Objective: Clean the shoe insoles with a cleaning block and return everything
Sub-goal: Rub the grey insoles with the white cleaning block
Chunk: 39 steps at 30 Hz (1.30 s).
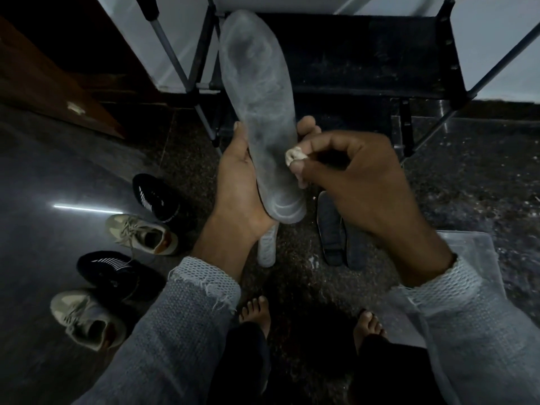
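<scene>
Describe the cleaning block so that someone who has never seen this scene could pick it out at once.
Start at the long grey insole held upright in the left hand in front of the black shoe rack. At its right edge, near the heel end, the right hand pinches the cleaning block. It is the only small, pale, crumpled-looking lump there.

Metal-framed rack (pixel 204 86) ahead, brown wooden door (pixel 52 83) at left, dark polished floor (pixel 58 171)

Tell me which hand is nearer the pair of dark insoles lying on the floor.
Right. The right hand hovers just above the dark insoles, pinching a small pale cleaning block; the left hand is further left, holding the grey insole.
</scene>
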Each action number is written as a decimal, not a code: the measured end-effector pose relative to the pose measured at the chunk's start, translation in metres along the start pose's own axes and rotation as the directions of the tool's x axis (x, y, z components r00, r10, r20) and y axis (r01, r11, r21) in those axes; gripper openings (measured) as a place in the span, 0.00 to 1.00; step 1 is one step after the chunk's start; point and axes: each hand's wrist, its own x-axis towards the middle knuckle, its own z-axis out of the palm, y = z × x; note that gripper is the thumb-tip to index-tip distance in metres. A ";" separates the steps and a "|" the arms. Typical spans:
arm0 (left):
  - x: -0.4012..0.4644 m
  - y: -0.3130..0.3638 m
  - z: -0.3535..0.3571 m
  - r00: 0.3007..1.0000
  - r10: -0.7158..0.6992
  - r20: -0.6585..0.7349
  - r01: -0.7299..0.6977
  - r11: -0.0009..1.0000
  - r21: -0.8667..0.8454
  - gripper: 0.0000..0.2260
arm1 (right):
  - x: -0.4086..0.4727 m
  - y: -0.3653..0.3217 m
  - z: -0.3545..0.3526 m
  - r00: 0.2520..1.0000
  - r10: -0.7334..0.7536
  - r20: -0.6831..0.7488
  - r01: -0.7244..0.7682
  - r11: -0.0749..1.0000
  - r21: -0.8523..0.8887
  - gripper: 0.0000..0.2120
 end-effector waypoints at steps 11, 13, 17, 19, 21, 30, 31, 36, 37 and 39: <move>0.002 -0.001 -0.003 0.998 -0.015 0.055 0.016 1.000 -0.022 0.30 | -0.003 0.004 0.002 0.999 0.052 -0.004 -0.052 0.999 -0.014 0.03; 0.001 -0.003 -0.001 0.998 -0.016 0.055 0.017 1.000 -0.020 0.28 | -0.002 0.004 0.003 0.997 0.047 -0.067 -0.047 0.999 -0.001 0.04; 0.001 -0.008 0.001 0.999 -0.021 0.025 0.021 1.000 -0.023 0.25 | -0.001 0.004 0.004 0.991 0.035 -0.128 -0.038 0.999 -0.015 0.05; 0.001 -0.008 0.002 1.000 -0.023 0.017 0.024 0.999 -0.038 0.26 | -0.002 0.003 0.004 0.993 0.018 -0.113 -0.025 0.998 -0.055 0.05; 0.000 -0.008 0.002 0.999 -0.030 0.019 0.030 0.999 -0.034 0.27 | -0.003 0.003 0.006 0.995 -0.024 -0.099 0.008 0.988 -0.154 0.05; 0.001 -0.002 0.001 0.997 -0.057 0.045 0.060 0.996 -0.065 0.30 | -0.007 -0.009 0.002 0.983 -0.047 0.178 0.123 0.889 -0.442 0.05; 0.001 -0.003 0.002 0.997 -0.062 0.053 0.065 0.996 -0.056 0.30 | -0.007 -0.008 0.003 0.989 -0.078 0.126 0.125 0.893 -0.431 0.05; -0.001 -0.006 0.000 0.997 -0.068 0.045 0.071 0.995 -0.065 0.31 | -0.006 -0.003 0.010 0.995 -0.096 -0.016 0.080 0.900 -0.429 0.05; 0.000 -0.004 0.000 0.997 -0.068 0.041 0.071 0.995 -0.067 0.32 | -0.006 -0.005 0.009 0.997 -0.067 0.044 0.080 0.900 -0.429 0.05; 0.001 -0.002 -0.002 0.999 -0.041 0.021 0.042 0.998 -0.056 0.32 | -0.007 -0.010 0.006 0.980 -0.015 0.199 0.098 0.905 -0.413 0.04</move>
